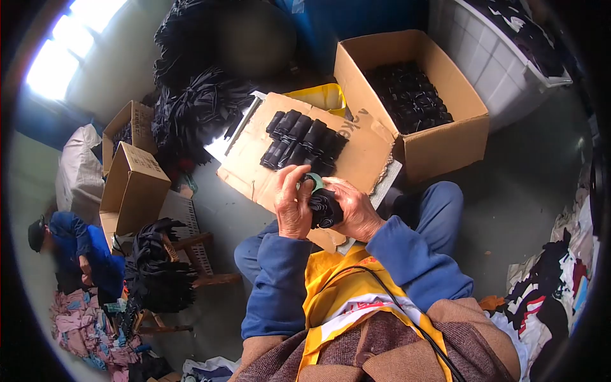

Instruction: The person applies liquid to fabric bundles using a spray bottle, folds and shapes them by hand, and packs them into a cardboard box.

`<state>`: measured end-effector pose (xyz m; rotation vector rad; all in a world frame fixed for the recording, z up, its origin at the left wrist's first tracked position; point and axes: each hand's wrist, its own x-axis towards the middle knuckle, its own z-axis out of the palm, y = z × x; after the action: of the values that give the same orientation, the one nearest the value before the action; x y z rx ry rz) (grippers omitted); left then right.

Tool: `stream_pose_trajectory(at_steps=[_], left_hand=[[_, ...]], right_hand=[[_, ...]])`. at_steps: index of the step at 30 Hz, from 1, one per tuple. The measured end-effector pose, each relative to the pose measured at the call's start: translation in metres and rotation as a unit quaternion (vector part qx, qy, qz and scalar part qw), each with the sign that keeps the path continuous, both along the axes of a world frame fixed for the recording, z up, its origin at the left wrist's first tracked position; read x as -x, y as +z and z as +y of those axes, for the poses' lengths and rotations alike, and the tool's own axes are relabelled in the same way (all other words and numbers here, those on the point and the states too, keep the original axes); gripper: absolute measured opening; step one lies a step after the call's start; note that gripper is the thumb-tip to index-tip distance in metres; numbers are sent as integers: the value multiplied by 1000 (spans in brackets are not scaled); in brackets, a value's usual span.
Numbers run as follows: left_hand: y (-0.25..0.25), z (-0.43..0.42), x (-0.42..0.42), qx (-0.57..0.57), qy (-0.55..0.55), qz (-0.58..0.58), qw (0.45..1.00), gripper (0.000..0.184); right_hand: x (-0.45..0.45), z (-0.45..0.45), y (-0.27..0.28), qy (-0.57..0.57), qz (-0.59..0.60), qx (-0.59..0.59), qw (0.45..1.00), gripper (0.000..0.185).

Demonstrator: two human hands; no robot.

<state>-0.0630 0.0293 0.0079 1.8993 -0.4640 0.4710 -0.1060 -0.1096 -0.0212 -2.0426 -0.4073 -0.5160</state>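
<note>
In front of my lap, both hands are closed around a rolled black cloth bundle (325, 210). My left hand (293, 202) grips its left side, with the thumb and fingers near a pale green band-like piece (314, 181) at the top. My right hand (354, 207) wraps the bundle from the right. Whether the green piece goes all the way round is hidden by my fingers. Just beyond my hands, several similar black rolls (303, 137) lie in rows on a flat cardboard sheet (248, 167).
An open cardboard box (445, 143) with black rolls stands at the back right, beside a white plastic bin (503, 70). Dark fabric strips (197, 105) are heaped at the back left. Another person (79, 245) sits at the left near piled cloth (89, 325).
</note>
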Motion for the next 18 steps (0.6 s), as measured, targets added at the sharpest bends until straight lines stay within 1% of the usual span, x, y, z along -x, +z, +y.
stream_pose_trajectory(at_steps=[1, 2, 3, 5, 7, 9, 11, 12, 13, 15, 17, 18], left_hand=[[-2, 2, -2, -42, -24, -33, 998, 26], [-1, -1, -2, -15, -13, -16, 1000, 21], [1, -3, 0, -17, -14, -16, 1000, 21], [3, -4, 3, 2, 6, 24, 1000, 17], [2, -1, 3, 7, -4, 33, 999, 18], [-2, 0, -2, 14, -17, 37, 999, 18], [-5, 5, -6, 55, -59, 72, 994, 24], [-5, 8, -8, 39, -64, 54, 996, 30], [-4, 9, -6, 37, -62, 53, 996, 30], [8, 6, 1, -2, -24, 64, 998, 35], [10, 8, 2, -5, -17, 68, 998, 38], [10, 13, 1, -13, -15, 93, 995, 39]], right_hand=[[0, 1, -1, 0, 0, -1, 1000, 47], [-1, 2, -2, -5, -2, -1, 1000, 46], [-1, 3, -3, -11, -4, -2, 1000, 45], [0, 3, -3, -15, -3, 1, 1000, 44], [0, 3, -3, -23, -5, 2, 1000, 44], [-1, 1, -3, -1, -1, -3, 1000, 44], [-3, -3, -4, 5, -7, 0, 1000, 45], [-3, -5, -5, 16, -9, 4, 1000, 47], [-4, -6, -4, 18, -10, 2, 1000, 47], [-3, -10, -1, 35, -3, 0, 999, 50], [2, -17, 3, 32, -2, -10, 999, 52], [4, -21, 3, 51, 44, -59, 996, 52]])
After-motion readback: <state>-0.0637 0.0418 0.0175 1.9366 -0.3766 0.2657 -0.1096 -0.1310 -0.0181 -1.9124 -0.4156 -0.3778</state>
